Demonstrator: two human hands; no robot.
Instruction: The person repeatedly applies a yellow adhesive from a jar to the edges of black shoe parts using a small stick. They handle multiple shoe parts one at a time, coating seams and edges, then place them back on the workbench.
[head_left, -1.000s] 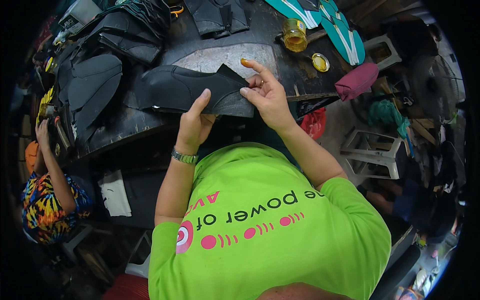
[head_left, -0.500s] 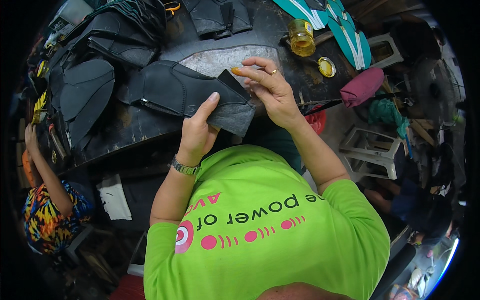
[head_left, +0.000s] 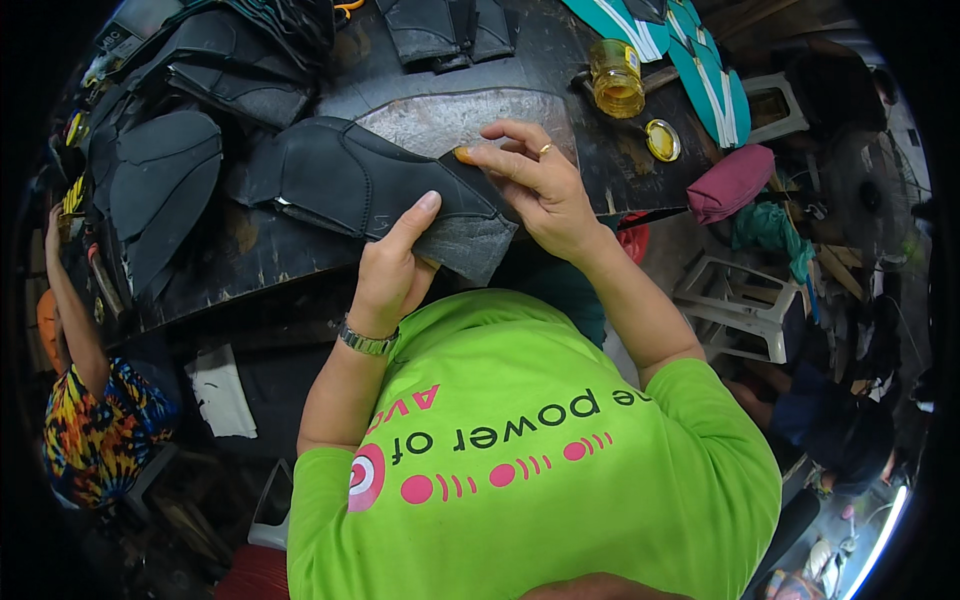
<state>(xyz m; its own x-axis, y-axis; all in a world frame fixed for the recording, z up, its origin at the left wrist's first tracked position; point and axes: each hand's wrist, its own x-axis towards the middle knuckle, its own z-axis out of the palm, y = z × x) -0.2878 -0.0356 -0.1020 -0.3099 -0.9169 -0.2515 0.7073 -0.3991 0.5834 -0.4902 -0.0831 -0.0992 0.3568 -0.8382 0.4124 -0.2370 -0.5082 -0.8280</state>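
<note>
a black shoe piece (head_left: 320,175) lies just above the middle of the frame, its left end over the dark table (head_left: 250,250) and its grey lower flap sticking out past the near edge. the left hand (head_left: 390,265), with a metal watch (head_left: 368,338) on its wrist, pinches that flap side, thumb flat on top and fingers tucked beneath. the right hand (head_left: 535,185) is at the piece's right end, fingers bent, a yellow-smeared fingertip (head_left: 464,155) at the pointed upper corner; whether its thumb grips the edge i cannot tell. behind the piece is a worn grey slab (head_left: 430,115). a stack of black pieces (head_left: 240,55) fills the upper left of the frame, with a larger black piece (head_left: 165,180) below it. toward the upper right stand an open jar (head_left: 617,85) of yellow stuff, its lid (head_left: 662,140) near it, and turquoise pieces (head_left: 705,85) with white strips. a pink pouch (head_left: 732,183) sits at the table's right end. at the left rim a co-worker's arm (head_left: 75,300) stretches upward.
</note>
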